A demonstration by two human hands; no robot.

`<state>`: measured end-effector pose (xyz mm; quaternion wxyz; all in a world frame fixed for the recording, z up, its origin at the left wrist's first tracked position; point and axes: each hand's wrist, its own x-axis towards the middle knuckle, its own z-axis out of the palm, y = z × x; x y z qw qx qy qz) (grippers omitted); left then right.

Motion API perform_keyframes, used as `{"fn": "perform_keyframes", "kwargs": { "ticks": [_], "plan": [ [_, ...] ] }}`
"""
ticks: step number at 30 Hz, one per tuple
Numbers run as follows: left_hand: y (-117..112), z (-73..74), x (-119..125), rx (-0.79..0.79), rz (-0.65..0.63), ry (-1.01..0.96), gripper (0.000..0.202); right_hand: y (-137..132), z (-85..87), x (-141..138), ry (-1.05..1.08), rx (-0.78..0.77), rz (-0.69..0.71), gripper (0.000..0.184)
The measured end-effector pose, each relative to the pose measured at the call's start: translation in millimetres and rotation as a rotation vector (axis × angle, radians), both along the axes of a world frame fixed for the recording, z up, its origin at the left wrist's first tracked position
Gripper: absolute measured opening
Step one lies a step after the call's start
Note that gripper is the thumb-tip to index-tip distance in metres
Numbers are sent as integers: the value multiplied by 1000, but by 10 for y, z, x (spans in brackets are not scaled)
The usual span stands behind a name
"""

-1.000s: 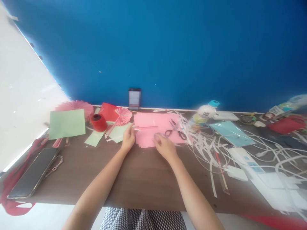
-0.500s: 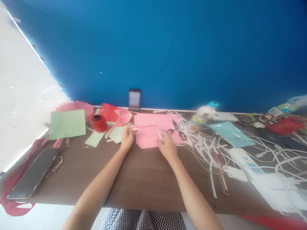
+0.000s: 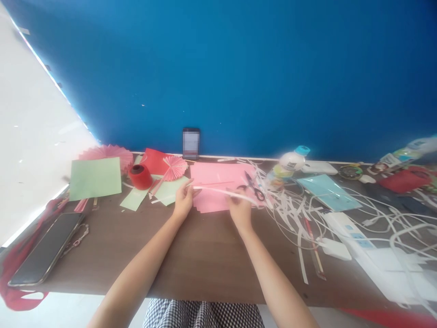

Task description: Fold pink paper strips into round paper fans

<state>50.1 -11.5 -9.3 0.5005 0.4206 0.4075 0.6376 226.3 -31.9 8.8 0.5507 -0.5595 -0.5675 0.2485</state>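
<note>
My left hand (image 3: 183,200) pinches the left end of a thin white strip (image 3: 218,189) at the edge of a stack of pink paper (image 3: 218,180). The strip runs rightward to my right hand (image 3: 240,209), which is closed on its other part just above the pink sheets. Small scissors (image 3: 251,186) with black handles lie on the pink paper just beyond my right hand.
A brown table (image 3: 201,255) holds a red spool (image 3: 140,176), green sheets (image 3: 95,177), pink paper fans (image 3: 175,166), a phone (image 3: 44,248) at left, another phone (image 3: 190,142) leaning on the blue wall, a bottle (image 3: 290,161), and white strips and cables (image 3: 307,214) at right.
My right hand has lifted and pulled a white strip out to the right; the small ring seen at its fingers earlier is gone. My left hand stays at the strip's left end.
</note>
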Motion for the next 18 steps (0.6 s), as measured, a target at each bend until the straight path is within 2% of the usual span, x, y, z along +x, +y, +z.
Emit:
{"fn": "perform_keyframes", "kwargs": {
  "ticks": [4, 8, 10, 14, 18],
  "plan": [
    [13, -23, 0, -3, 7, 39, 43, -12, 41, 36, -77, 59, -19, 13],
    [44, -54, -40, 2, 24, 71, 42, 3, 82, 110, -336, 141, 109, 16],
    [50, -60, -58, 4, 23, 89, 42, 11, 96, 128, -384, 160, 130, 19],
    [47, -58, -63, 17, -2, 109, 44, 22, 113, 135, -375, 183, 77, 27],
    [39, -50, -48, 40, -34, 96, 44, 29, 116, 176, -481, 273, 11, 21]
  ]
}}
